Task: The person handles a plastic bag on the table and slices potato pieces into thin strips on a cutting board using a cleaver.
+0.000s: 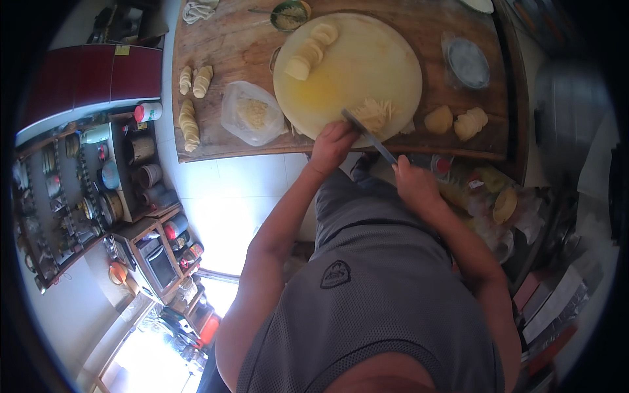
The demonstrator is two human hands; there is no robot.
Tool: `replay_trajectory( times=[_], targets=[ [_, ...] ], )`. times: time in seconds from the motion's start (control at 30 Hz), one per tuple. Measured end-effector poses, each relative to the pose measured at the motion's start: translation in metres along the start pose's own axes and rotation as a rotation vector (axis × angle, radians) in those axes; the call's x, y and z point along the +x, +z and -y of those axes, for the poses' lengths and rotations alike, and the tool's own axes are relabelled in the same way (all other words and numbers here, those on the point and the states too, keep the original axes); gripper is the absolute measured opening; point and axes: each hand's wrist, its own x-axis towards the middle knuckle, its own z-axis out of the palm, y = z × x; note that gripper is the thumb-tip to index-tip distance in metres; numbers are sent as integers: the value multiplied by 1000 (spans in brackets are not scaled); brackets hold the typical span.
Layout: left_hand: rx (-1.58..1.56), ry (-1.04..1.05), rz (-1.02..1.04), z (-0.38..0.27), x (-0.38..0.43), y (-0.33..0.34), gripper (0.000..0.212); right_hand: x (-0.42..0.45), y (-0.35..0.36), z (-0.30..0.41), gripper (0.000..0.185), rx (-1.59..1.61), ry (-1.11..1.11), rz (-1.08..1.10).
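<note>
My right hand (415, 182) grips the handle of a kitchen knife (376, 140), its blade seen nearly edge-on over the near rim of a round cutting board (393, 54). Close against the blade's left side, my left hand (334, 147) rests with bent fingers on the board's near edge; what lies under those fingers is hidden. To the right of the blade is a heap of thin pale-yellow shreds (376, 114), apparently potato. A row of overlapping potato slices (312, 51) lies at the board's far left. Yellowish wetness (319, 93) stains the board between them.
Left of the board, a clear plastic bag (250, 113) holds shreds, near several sliced potato rows (188, 125). Beyond stand a green bowl (291, 17) with a utensil and a cloth (199, 10). On the right lie a plastic-wrapped bowl (467, 63) and more slices (471, 124).
</note>
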Motion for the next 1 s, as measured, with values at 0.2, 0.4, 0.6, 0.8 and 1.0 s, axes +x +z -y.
replay_trajectory(
  times=[0.2,0.4,0.6,0.8,1.0],
  targets=[
    [-9,1,32,7,0,-1,28,-2,-14,-4,22,5,-39,6],
    [-42,-4,0,7,-1,0,22,-11,-39,11,23,-14,-46,-1],
    [-38,6,-13,3,-1,1,22,4,-9,2,23,5,-36,12],
    [-42,-8,-41,4,-1,1,23,-12,-44,15,23,-56,45,136],
    [-58,-84,-55,-1,-4,3,21,3,-7,4,21,38,-30,15]
  ],
)
